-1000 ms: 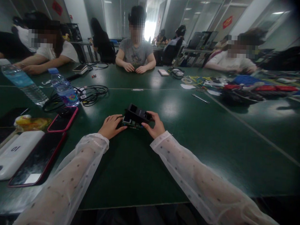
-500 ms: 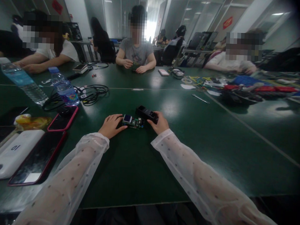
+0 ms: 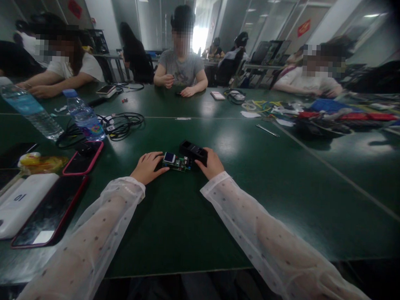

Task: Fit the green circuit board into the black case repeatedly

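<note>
Between the hands, left (image 3: 147, 166) and right (image 3: 212, 164), lies the circuit board (image 3: 176, 162).

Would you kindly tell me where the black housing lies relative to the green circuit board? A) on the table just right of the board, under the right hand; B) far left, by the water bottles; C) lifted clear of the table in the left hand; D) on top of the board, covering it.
A: the black housing sits on the table just right of the circuit board, with the right hand on it.
</note>
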### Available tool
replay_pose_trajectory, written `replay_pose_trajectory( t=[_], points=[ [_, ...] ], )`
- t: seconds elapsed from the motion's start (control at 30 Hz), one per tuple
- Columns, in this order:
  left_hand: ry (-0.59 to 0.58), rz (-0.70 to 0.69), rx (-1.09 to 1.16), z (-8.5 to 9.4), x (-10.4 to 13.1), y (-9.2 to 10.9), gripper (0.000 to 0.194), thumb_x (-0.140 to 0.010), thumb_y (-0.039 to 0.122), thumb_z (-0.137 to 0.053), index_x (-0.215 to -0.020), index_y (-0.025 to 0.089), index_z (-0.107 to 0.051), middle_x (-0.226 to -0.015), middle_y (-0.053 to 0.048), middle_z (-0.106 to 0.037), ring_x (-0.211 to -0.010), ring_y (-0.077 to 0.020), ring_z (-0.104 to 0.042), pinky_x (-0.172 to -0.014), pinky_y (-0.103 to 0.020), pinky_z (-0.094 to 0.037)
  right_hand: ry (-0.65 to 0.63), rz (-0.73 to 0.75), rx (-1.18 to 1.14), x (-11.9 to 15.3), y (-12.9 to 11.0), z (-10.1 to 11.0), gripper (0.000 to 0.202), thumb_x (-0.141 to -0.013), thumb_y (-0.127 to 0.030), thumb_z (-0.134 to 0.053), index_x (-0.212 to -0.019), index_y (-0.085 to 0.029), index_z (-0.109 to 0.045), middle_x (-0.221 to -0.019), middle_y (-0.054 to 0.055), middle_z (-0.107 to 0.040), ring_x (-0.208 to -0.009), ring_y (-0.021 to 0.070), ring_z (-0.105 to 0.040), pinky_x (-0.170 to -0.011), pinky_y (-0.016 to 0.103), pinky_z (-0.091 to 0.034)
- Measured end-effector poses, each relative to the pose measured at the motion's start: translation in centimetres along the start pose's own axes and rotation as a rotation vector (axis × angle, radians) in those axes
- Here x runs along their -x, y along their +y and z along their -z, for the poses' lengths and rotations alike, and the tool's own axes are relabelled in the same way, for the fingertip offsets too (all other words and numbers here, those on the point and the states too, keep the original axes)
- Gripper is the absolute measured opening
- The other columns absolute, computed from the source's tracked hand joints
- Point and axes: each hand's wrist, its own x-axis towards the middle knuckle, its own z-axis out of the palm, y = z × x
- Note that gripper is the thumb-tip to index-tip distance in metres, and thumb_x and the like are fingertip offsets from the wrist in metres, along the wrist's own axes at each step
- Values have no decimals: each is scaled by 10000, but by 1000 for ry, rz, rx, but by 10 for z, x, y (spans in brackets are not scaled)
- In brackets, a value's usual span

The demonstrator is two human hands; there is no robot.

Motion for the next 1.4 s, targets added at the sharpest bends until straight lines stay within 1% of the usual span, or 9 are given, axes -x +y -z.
replay_pose_trajectory(
  t=[0.23, 0.37, 0.5, 0.73, 0.87, 1.07, 1.27, 1.4],
  points=[
    [7, -8, 8, -2, 0, -2, 546, -904, 602, -411, -1299, 232, -481, -1386, -93, -462, -1288, -286, -393, -1055, -482, -305, 12, 6, -15, 0, 0, 0, 522, -786, -309, -625, -1246, -143, -442, -1157, 179, -584, -1080, 343, -569, -916, 548, -475],
    [6, -7, 5, -1, 0, -2, 550, -906, 601, -410, -1302, 227, -480, -1386, -95, -462, -1287, -289, -394, -1052, -482, -309, 5, -4, -12, 0, 0, 0, 524, -784, -301, -626, -1246, -134, -444, -1159, 186, -582, -1083, 345, -568, -924, 540, -472],
    [5, -5, 15, 0, 0, -1, 542, -905, 598, -412, -1288, 223, -493, -1385, -96, -464, -1285, -291, -395, -1054, -490, -304, 20, 14, -27, 0, 0, 0, 520, -784, -297, -620, -1252, -164, -436, -1154, 171, -586, -1087, 346, -566, -928, 557, -462],
    [-10, -3, 20, 3, 1, 0, 544, -906, 597, -412, -1298, 227, -483, -1389, -91, -460, -1289, -290, -391, -1053, -484, -308, -9, -9, -10, 0, -1, 1, 522, -790, -307, -615, -1245, -119, -440, -1165, 194, -579, -1087, 344, -566, -925, 535, -475],
    [-5, -9, 15, 3, 1, 1, 529, -907, 584, -425, -1291, 226, -490, -1388, -92, -461, -1287, -288, -393, -1055, -485, -303, 11, 0, -17, 1, 0, 0, 528, -782, -300, -618, -1252, -144, -435, -1160, 184, -584, -1088, 346, -569, -915, 552, -473],
    [8, -11, 18, 0, 0, -1, 530, -903, 597, -419, -1289, 240, -487, -1381, -85, -466, -1284, -286, -395, -1048, -485, -307, 18, 14, -16, 1, 2, -2, 534, -777, -300, -622, -1253, -153, -432, -1158, 177, -582, -1081, 345, -572, -911, 553, -475],
    [2, -7, 16, 1, 0, 0, 542, -901, 600, -420, -1290, 229, -491, -1380, -90, -468, -1285, -290, -395, -1054, -484, -305, -1, 5, -6, 0, 0, -1, 530, -774, -289, -628, -1243, -132, -436, -1146, 187, -583, -1072, 347, -573, -916, 538, -479],
    [-2, -3, 18, 2, 1, 0, 552, -902, 605, -413, -1295, 225, -488, -1388, -90, -461, -1290, -292, -389, -1057, -489, -304, 0, 9, -14, 0, 0, 0, 530, -776, -289, -624, -1249, -154, -428, -1156, 176, -582, -1083, 351, -570, -914, 554, -474]
  ],
)
